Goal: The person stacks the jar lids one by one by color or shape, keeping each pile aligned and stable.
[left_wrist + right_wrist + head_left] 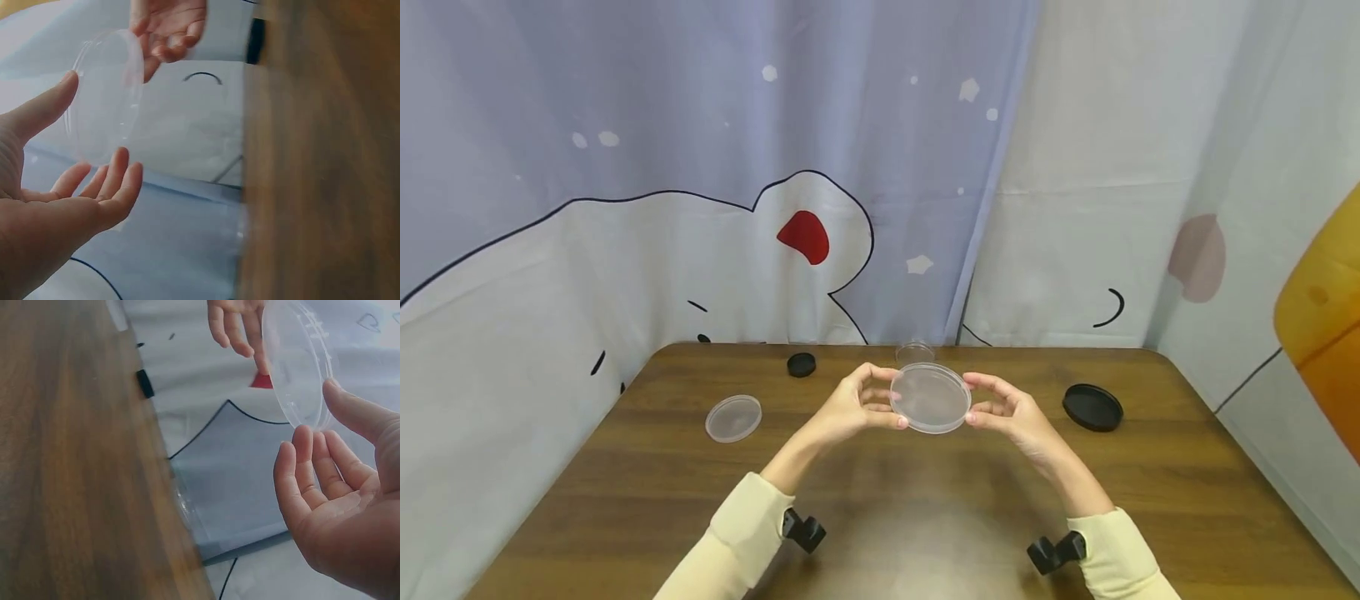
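A clear, shallow petri dish [930, 398] is held up above the table, tilted so its round face shows in the head view. My left hand [855, 407] pinches its left rim between thumb and fingers. On the opposite rim, my right hand [1006, 410] grips in the same way. The left wrist view shows the dish [103, 103] nearly edge-on, with the left thumb against its rim. From the right wrist, the dish [297, 362] also appears from the side, touched by the right thumb and fingertips.
On the brown wooden table [917, 517], a clear round dish [733, 418] lies at the left. Another clear dish [915, 352] sits at the back edge, partly behind the held one. A small black disc [801, 364] is back left; a larger black dish [1092, 407] is right. Curtains hang behind.
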`<state>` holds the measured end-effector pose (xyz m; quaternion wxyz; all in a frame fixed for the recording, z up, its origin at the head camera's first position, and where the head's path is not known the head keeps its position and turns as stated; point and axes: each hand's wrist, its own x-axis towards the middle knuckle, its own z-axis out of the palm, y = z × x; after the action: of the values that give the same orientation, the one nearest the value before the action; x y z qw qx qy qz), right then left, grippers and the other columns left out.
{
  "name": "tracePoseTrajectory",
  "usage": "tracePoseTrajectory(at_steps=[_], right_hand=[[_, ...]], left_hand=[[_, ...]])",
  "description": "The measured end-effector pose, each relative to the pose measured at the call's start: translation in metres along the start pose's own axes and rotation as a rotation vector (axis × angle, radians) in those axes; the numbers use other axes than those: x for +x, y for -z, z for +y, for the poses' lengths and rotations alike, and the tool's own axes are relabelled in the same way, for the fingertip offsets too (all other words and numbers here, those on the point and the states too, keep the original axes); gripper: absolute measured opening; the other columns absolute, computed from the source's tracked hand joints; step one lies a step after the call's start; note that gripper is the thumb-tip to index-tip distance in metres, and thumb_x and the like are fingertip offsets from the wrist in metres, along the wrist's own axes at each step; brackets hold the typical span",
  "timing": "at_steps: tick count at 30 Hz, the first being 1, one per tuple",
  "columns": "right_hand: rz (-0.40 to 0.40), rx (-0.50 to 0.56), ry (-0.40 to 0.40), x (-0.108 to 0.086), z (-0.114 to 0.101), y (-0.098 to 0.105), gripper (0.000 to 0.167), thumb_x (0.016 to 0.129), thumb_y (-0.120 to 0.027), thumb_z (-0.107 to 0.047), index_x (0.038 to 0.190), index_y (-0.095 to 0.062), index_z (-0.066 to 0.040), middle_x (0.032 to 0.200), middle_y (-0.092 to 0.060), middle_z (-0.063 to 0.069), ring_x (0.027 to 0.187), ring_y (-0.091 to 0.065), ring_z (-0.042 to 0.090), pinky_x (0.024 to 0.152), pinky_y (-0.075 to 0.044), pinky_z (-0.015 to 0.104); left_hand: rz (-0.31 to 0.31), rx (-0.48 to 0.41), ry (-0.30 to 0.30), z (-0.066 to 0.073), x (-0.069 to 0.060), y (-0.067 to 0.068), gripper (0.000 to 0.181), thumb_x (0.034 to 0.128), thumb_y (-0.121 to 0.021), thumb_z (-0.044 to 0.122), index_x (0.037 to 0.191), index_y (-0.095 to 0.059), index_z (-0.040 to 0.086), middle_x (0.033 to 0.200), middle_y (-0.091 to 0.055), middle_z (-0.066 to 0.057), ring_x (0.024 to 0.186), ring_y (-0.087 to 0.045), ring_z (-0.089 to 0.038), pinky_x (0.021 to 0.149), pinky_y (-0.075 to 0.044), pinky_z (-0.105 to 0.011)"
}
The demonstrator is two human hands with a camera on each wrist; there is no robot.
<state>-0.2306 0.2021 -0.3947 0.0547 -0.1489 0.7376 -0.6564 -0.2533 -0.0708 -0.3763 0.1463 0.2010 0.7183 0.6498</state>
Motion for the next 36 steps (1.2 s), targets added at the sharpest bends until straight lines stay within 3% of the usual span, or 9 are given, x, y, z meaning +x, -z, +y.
tracePoseTrajectory(at_steps=[7,15,18,25,32,36], right_hand=[[-0.054,-0.020,-0.007,0.002,0.014,-0.010,0.065,0.085,-0.072,-0.005,0.142,-0.042,0.003,0.123,-0.054,-0.002,0.089,-0.065,0.004,0.082,-0.054,0.023],[-0.111,-0.078,-0.017,-0.003,0.029,-0.024,0.065,0.083,-0.075,-0.009,0.139,-0.045,0.004,0.134,-0.049,0.030,0.087,-0.064,0.003,0.080,-0.052,0.022],[-0.141,-0.075,-0.027,-0.005,0.036,-0.029,0.066,0.082,-0.076,-0.009,0.139,-0.045,0.005,0.129,-0.053,0.026,0.085,-0.064,0.004,0.079,-0.052,0.022],[-0.210,-0.088,-0.056,-0.010,0.050,-0.027,0.068,0.082,-0.076,-0.008,0.140,-0.044,0.008,0.095,-0.066,0.008,0.080,-0.065,0.004,0.078,-0.050,0.019],[-0.294,-0.144,-0.084,-0.007,0.061,-0.025,0.072,0.083,-0.076,-0.013,0.142,-0.041,0.008,0.101,-0.069,0.018,0.085,-0.066,0.007,0.084,-0.049,0.020],[-0.299,-0.133,-0.104,-0.002,0.064,-0.028,0.071,0.082,-0.077,-0.012,0.140,-0.043,0.009,0.104,-0.067,0.016,0.083,-0.065,0.006,0.080,-0.050,0.019]], left_hand=[[0.007,0.114,-0.022,-0.020,-0.012,0.006,0.061,0.0734,-0.081,0.001,0.124,-0.047,-0.003,0.145,-0.046,-0.020,0.110,-0.061,-0.023,0.099,-0.050,-0.043],[-0.037,0.214,-0.017,-0.040,-0.025,0.016,0.060,0.0728,-0.083,0.006,0.121,-0.048,-0.003,0.140,-0.050,-0.021,0.110,-0.060,-0.023,0.095,-0.051,-0.038],[-0.039,0.253,-0.014,-0.047,-0.029,0.018,0.059,0.0713,-0.085,0.008,0.118,-0.050,-0.001,0.134,-0.055,-0.019,0.106,-0.060,-0.020,0.093,-0.049,-0.037],[-0.074,0.308,-0.032,-0.067,-0.033,0.015,0.055,0.0694,-0.087,0.011,0.111,-0.053,-0.001,0.128,-0.061,-0.019,0.105,-0.059,-0.020,0.090,-0.045,-0.036],[-0.087,0.332,-0.084,-0.077,-0.032,0.015,0.051,0.0673,-0.088,0.006,0.104,-0.054,-0.003,0.125,-0.063,-0.021,0.114,-0.059,-0.033,0.098,-0.046,-0.046],[-0.101,0.376,-0.078,-0.078,-0.030,0.018,0.051,0.0670,-0.088,0.007,0.103,-0.054,-0.003,0.124,-0.064,-0.020,0.114,-0.059,-0.034,0.100,-0.045,-0.047]])
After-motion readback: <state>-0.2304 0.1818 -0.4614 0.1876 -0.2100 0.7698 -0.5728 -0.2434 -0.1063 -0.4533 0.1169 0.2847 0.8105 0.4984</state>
